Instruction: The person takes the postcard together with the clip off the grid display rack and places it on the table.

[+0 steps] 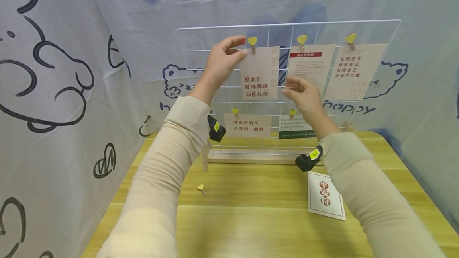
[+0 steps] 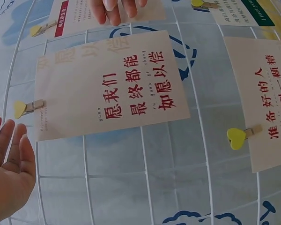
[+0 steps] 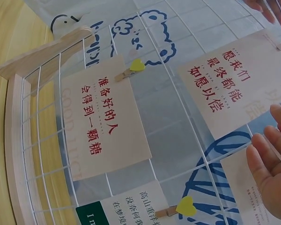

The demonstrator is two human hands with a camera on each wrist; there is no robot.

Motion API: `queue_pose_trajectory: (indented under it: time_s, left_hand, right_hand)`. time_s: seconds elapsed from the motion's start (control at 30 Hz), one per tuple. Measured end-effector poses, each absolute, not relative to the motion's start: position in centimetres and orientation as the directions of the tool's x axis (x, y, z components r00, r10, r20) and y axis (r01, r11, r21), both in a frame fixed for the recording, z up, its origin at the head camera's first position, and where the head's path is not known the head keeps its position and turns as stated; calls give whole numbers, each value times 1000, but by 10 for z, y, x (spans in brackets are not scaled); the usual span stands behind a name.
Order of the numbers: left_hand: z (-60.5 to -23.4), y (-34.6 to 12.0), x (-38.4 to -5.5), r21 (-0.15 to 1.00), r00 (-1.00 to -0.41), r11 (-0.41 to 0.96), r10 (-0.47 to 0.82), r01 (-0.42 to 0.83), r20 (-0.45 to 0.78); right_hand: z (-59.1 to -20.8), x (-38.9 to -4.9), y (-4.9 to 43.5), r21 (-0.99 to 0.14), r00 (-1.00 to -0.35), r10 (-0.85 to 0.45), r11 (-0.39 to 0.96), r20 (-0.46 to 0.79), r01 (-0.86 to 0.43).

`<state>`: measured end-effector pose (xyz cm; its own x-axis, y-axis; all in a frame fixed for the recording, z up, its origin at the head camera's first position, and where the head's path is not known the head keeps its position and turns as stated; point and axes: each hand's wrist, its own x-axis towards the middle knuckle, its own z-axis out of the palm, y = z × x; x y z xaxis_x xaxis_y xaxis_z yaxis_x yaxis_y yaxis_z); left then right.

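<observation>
A white wire grid (image 1: 229,30) in a wooden base carries several printed cards, each held by a small wooden clip with a yellow heart. My left hand (image 1: 224,61) is raised beside the top left corner of the upper left card (image 1: 259,73), close to its heart clip (image 1: 252,42). In the left wrist view, a gap shows between these relaxed fingers and the card. My right hand (image 1: 305,96) hovers in front of the upper middle card (image 1: 310,61), near the upper left card's lower right edge. Its fingers are loosely extended and hold nothing.
Another card (image 1: 356,71) hangs at the upper right. Two lower cards (image 1: 247,126) hang beneath the top row. On the wooden table (image 1: 251,226) lie a loose heart clip (image 1: 202,188) and a white card with red print (image 1: 325,196). Patterned cloth (image 1: 125,71) surrounds the table.
</observation>
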<state>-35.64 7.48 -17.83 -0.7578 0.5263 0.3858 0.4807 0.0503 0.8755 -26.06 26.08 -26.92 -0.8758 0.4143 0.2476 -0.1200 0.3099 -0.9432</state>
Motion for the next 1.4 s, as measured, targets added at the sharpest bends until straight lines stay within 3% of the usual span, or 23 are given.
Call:
queue_pose_trajectory:
  time_s: [0.3, 0.53, 0.73, 1.1, 1.17, 1.4]
  left_hand:
    - [-166, 82, -359, 865, -765, 133, 544, 484, 344]
    - [-163, 88, -362, 869, -772, 169, 557, 465, 305]
    - [-158, 91, -361, 862, -768, 200, 576, 465, 280]
    - [-150, 100, -359, 744, -760, 368, 587, 558, 279]
    - [-150, 102, -359, 674, -748, 426, 595, 604, 294]
    - [-150, 106, -361, 195, -632, 612, 665, 766, 398]
  right_hand:
    - [-268, -264, 258, -935, -882, 409, 344, 234, -88]
    - [-296, -293, 283, -951, -886, 408, 292, 221, -103]
    - [-269, -273, 257, -923, -885, 403, 378, 235, -73]
    - [-262, -275, 252, -929, -884, 412, 365, 221, -62]
    - [-262, -276, 253, -927, -882, 415, 371, 224, -61]
    - [-261, -279, 250, -917, -872, 436, 398, 221, -33]
